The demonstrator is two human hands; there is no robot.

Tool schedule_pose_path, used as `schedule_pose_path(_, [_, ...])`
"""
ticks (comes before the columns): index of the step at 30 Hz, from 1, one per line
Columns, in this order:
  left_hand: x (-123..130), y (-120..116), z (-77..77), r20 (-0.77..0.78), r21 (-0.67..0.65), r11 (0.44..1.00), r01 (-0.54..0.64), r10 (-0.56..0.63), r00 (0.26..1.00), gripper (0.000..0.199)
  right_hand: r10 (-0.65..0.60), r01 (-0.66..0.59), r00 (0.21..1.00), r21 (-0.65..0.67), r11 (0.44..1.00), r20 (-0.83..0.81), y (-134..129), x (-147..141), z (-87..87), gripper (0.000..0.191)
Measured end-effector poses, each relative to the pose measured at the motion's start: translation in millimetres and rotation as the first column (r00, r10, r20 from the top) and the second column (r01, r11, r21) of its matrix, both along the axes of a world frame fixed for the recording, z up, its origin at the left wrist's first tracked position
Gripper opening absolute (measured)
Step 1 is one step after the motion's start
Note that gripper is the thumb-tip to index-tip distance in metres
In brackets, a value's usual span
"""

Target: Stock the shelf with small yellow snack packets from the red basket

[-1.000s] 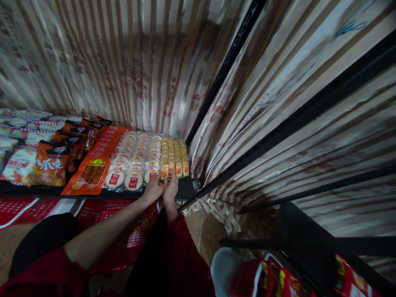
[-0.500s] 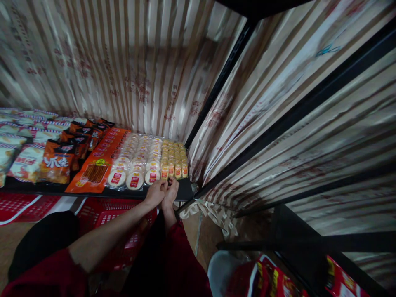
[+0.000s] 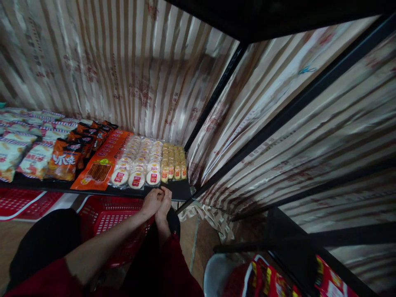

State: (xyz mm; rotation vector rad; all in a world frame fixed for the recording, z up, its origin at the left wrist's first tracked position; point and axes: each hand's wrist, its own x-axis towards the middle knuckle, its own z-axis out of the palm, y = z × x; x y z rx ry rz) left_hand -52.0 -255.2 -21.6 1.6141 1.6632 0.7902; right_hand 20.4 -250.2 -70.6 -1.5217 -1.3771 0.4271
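My left hand [image 3: 152, 202] and my right hand [image 3: 163, 202] touch each other at the front edge of the black shelf [image 3: 181, 190]. The fingers of both are curled together, and whether anything small is between them is hidden. Just beyond them stand rows of small yellow wrapped packs [image 3: 174, 165]. To their left lie rows of round white wrapped crackers [image 3: 136, 180] with red labels. A flat orange packet [image 3: 100, 167] rests beside the crackers. Further left are orange and black snack bags [image 3: 63, 159] and white snack bags [image 3: 37, 156].
Red baskets [image 3: 113, 216] sit below the shelf, near my knees. Black metal posts [image 3: 216, 95] rise at the shelf's right corner, before a striped curtain [image 3: 139, 62]. Red packets [image 3: 272, 282] and a pale rounded object [image 3: 216, 272] are at lower right.
Both hands have drawn back from the yellow packs toward me, still together. The view has shifted slightly, showing more of the shelf's left side.
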Motion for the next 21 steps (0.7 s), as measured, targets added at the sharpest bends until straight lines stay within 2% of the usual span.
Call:
schedule_pose_path(6, [-10,-14,-2.4,-0.061,-0.013,1.000,-0.004,0.003,0.998,0.024,0.007,-0.007,1.000,0.009,1.000,0.018,-19,-13,-1.2,0.033])
schedule_pose_path(11, [-22,-25,-11.7,-0.115,-0.056,0.997,-0.046,0.040,0.993,0.024,0.021,-0.021,0.999,0.003,1.000,0.044,-35,-26,-13.4,0.029])
schedule_pose_path(16, [-38,-38,-39.1,-0.163,-0.127,0.992,-0.024,0.003,0.987,0.028,0.065,-0.058,0.992,-0.073,0.996,0.108,-49,-40,-45.4,0.025])
schedule_pose_path(21, [-61,-54,-76.2,-0.223,-0.348,0.937,0.010,-0.093,0.970,0.033,0.185,-0.114,0.961,-0.316,0.942,0.204,-64,-58,-90.2,0.023])
